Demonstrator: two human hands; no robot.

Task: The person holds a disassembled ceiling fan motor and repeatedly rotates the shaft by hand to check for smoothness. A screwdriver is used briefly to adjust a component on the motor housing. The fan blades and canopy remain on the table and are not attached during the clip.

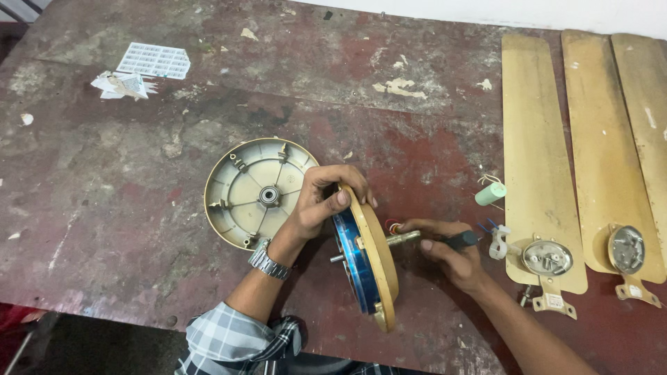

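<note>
— Checked sleeve (pixel 229 337) at the bottom, a metal watch (pixel 267 262) above it. What is the left hand (pixel 321 201) holding?

— Its fingers are curled over the top rim of the fan motor body (pixel 368 260), which stands on edge on the worn red table (pixel 417 139). You see a blue ring inside a tan cover, with a brass-coloured shaft (pixel 401 238) sticking out to its right.

— And the right hand (pixel 448 257)?

— Closed around a dark-handled tool (pixel 460 240), just right of the motor, tip at the shaft end. What the tip does there, I cannot tell.

— How far apart is the fan?

— Well along, I would judge. One round cover (pixel 253 191) lies open-side up just left of the motor, bearing showing. Three tan blades (pixel 538 153) lie well to the right, off their mounts. A small green capacitor (pixel 490 194) with loose wires rests between motor and blades. Only the second cover is on the motor.
</note>
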